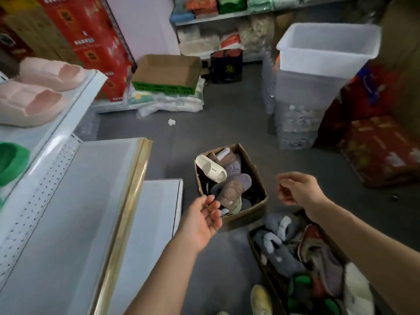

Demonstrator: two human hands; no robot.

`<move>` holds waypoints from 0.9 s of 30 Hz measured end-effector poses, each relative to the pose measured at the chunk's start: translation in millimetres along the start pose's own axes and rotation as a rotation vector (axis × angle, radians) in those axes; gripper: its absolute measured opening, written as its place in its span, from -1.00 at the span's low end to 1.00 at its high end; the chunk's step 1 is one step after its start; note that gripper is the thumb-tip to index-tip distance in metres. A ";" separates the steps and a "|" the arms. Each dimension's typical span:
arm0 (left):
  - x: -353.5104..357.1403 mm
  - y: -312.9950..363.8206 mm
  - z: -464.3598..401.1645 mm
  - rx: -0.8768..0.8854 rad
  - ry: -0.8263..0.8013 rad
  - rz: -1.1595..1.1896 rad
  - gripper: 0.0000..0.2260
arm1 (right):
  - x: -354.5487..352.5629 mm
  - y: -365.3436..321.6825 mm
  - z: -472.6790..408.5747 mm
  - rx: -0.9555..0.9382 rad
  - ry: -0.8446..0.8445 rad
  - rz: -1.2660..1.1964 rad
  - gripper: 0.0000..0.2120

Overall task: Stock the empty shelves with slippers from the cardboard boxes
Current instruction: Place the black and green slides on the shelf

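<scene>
A small cardboard box [254, 165] on the grey floor holds mixed slippers, with a white slide [211, 171] on top and a brown plush slipper [228, 192] below it. My left hand [203, 220] hovers palm up at the box's near-left corner, fingers relaxed and empty. My right hand [295, 188] hangs just right of that box, fingers loosely curled, holding nothing. A second cardboard box [258, 251] at the lower right is full of grey, red and green slippers. Two pink slippers [34, 100] sit on the upper white shelf [75, 103]. The lower shelf [75, 212] with a gold edge is bare.
A green slipper [11, 162] shows at the left edge. A white plastic bin [325, 62] on stacked crates stands at the back right. An empty cardboard tray [168, 70] rests on a green crate at the back. Red boxes flank both sides. A yellow shoe [261, 300] is at the bottom.
</scene>
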State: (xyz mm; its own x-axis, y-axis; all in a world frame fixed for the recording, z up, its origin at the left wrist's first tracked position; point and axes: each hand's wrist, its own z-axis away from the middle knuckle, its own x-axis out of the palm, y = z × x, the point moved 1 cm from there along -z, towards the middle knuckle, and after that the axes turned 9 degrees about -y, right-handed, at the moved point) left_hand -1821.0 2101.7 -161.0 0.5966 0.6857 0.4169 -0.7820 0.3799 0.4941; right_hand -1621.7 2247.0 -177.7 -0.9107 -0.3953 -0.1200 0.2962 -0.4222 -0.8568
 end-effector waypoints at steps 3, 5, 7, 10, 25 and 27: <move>22.3 -24.0 -27.6 -0.056 0.008 -0.039 -0.82 | -33.9 28.9 -8.9 0.051 0.055 -0.043 -0.84; 35.4 -38.5 -44.5 -0.098 0.008 -0.078 -0.82 | -54.3 48.4 -14.4 0.092 0.087 -0.057 -0.84; 48.8 -53.5 -60.9 -0.139 0.011 -0.125 -0.81 | -74.2 66.4 -19.4 0.133 0.117 -0.070 -0.84; 65.2 -76.6 -89.3 -0.183 0.006 -0.167 -0.81 | -100.7 94.2 -28.7 0.203 0.156 -0.096 -0.85; 46.9 -230.0 -199.2 -0.450 -0.053 -0.556 -0.81 | -164.3 299.3 27.8 0.508 0.482 -0.399 -0.87; 36.3 -255.8 -209.4 -0.476 -0.051 -0.603 -0.82 | -164.4 343.1 46.9 0.561 0.526 -0.411 -0.84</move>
State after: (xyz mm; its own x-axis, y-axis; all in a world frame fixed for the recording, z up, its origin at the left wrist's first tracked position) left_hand -1637.1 2159.4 -432.0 0.9430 0.2500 0.2198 -0.3050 0.9133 0.2699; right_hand -1356.8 2128.9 -428.4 -0.9504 0.2459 -0.1903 -0.1129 -0.8431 -0.5259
